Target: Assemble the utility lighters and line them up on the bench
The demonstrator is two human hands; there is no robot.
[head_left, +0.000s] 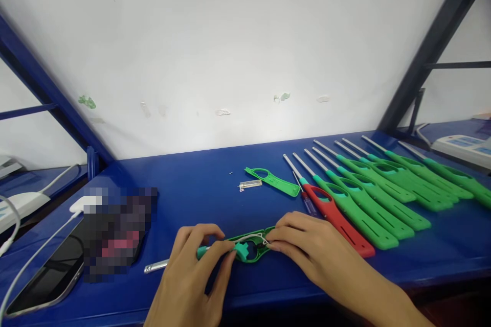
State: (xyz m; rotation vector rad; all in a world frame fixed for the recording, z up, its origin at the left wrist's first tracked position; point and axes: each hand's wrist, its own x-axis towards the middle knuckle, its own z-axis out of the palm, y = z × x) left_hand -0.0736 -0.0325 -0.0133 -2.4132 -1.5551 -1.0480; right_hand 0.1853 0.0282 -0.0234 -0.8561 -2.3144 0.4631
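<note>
An opened green lighter body lies near the table's front edge, its metal tube pointing left. A teal piece and a white wire show inside it. My left hand pinches the lighter by the teal piece. At the lighter's right part, my right hand has thumb and fingers closed on it near the wire's end. Beyond the hands lie a loose green half shell, a small clear fuel tank and a tiny pin.
On the right lie several green lighters, a red lighter and a screwdriver. A phone with a white cable and a blurred dark object lie left. Behind stands a white wall.
</note>
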